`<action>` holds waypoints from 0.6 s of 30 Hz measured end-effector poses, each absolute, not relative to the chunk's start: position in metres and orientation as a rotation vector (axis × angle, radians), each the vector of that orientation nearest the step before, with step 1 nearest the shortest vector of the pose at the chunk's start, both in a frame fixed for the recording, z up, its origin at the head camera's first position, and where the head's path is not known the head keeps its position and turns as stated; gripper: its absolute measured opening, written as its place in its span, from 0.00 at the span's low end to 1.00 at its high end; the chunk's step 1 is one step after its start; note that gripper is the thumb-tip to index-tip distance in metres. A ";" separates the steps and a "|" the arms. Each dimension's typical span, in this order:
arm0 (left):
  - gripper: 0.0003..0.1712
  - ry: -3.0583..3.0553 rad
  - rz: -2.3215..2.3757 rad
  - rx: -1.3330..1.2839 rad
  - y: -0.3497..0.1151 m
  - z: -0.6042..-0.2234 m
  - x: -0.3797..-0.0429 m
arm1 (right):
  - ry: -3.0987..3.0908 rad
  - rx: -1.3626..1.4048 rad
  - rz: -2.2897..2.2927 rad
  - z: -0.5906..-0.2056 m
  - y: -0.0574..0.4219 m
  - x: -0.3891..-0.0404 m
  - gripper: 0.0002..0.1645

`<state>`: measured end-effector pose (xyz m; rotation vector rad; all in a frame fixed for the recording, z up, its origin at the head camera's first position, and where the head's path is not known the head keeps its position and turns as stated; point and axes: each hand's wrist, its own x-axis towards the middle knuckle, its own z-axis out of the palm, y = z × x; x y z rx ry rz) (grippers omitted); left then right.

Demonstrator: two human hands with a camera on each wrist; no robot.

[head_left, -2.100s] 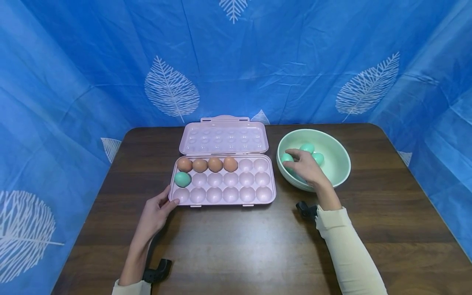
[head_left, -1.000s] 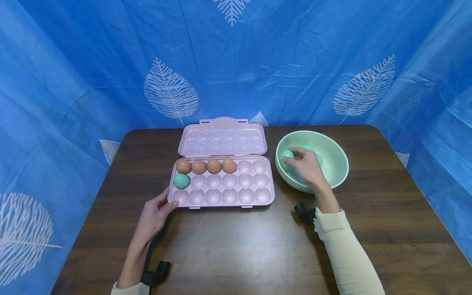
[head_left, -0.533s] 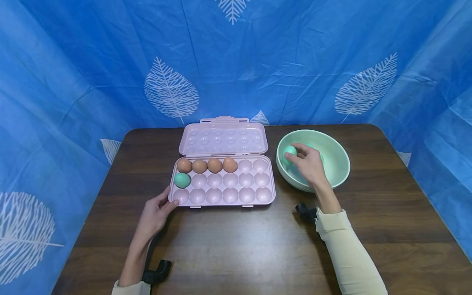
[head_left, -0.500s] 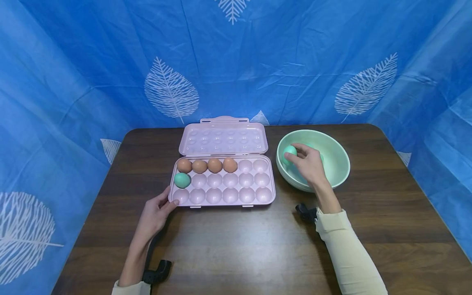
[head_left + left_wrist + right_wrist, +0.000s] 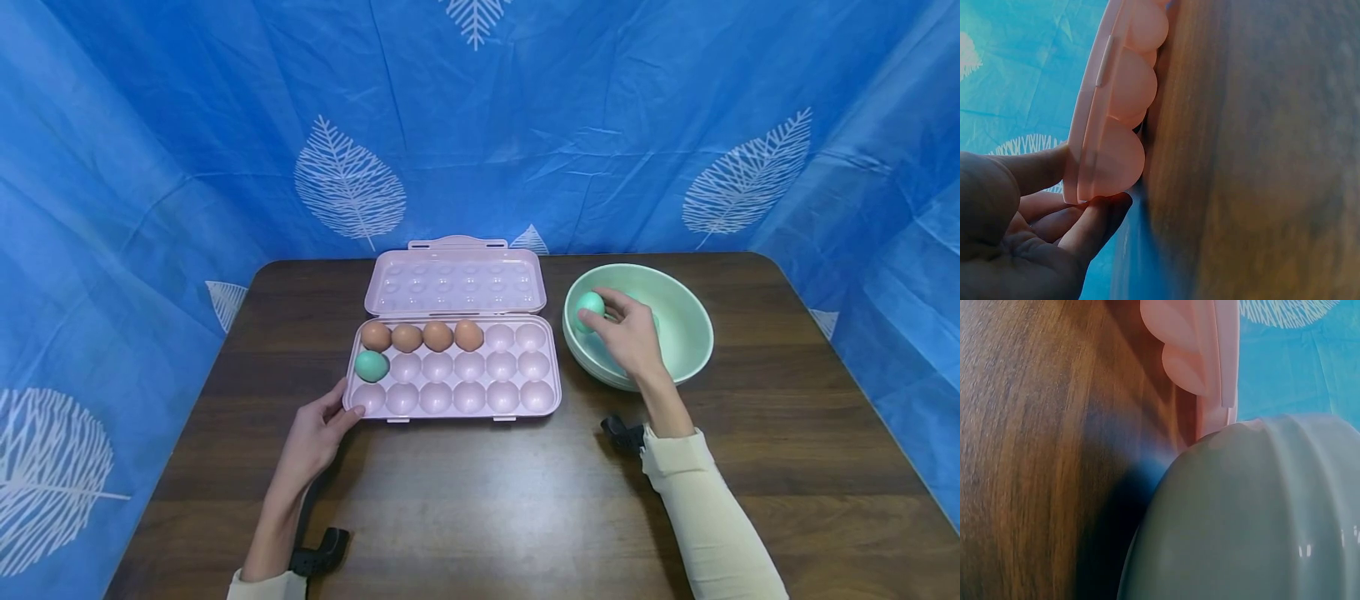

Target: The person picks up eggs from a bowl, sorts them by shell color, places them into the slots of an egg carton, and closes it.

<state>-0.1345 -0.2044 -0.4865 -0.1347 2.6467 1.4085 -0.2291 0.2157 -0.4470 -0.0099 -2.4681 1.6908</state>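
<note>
A pink egg tray (image 5: 454,383) lies open on the table, its lid (image 5: 456,279) folded back. Several brown eggs (image 5: 438,336) fill the left part of its far row. One green egg (image 5: 371,366) sits at the left of the middle row. My left hand (image 5: 318,433) pinches the tray's near left corner; in the left wrist view the fingers (image 5: 1100,228) reach below its rim. Over the green bowl (image 5: 686,333) my right hand (image 5: 628,333) holds a green egg (image 5: 591,307) between thumb and fingers. That hand hides most of the bowl's other contents.
The wooden table (image 5: 480,508) runs up to a blue curtain (image 5: 495,125) with white leaf prints. The bowl stands just right of the tray, with a narrow gap between. In the right wrist view the bowl's outer wall (image 5: 1235,519) blocks sight of the right hand.
My right hand has taken hold of a green egg in the bowl and lifted it slightly, toward the far side. The left hand keeps its place at the tray's corner.
</note>
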 end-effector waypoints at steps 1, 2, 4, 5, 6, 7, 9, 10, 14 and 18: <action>0.38 2.648 1.413 -0.129 -0.204 -0.486 -0.134 | -2.465 -0.011 1.694 -0.446 0.215 -0.228 0.31; 0.38 2.647 1.416 -0.125 -0.204 -0.486 -0.134 | -2.464 -0.010 1.694 -0.443 0.215 -0.227 0.31; 0.38 2.647 1.417 -0.125 -0.204 -0.486 -0.134 | -2.458 -0.002 1.689 -0.437 0.212 -0.223 0.30; 0.38 2.647 1.416 -0.127 -0.205 -0.486 -0.134 | -2.455 0.002 1.682 -0.433 0.210 -0.221 0.29; 0.38 2.644 1.415 -0.132 -0.204 -0.486 -0.134 | -2.451 0.009 1.674 -0.429 0.208 -0.218 0.28; 0.38 2.641 1.415 -0.136 -0.204 -0.486 -0.135 | -2.443 0.020 1.667 -0.425 0.206 -0.215 0.27; 0.38 2.636 1.414 -0.141 -0.204 -0.486 -0.135 | -2.420 0.040 1.664 -0.419 0.202 -0.210 0.26; 0.38 2.633 1.410 -0.148 -0.204 -0.485 -0.135 | -2.409 0.047 1.664 -0.418 0.200 -0.209 0.25; 0.39 2.641 1.398 -0.157 -0.204 -0.485 -0.135 | -2.370 0.085 1.684 -0.417 0.196 -0.206 0.23; 0.39 2.641 1.400 -0.159 -0.204 -0.485 -0.135 | -2.353 0.096 1.700 -0.418 0.194 -0.207 0.23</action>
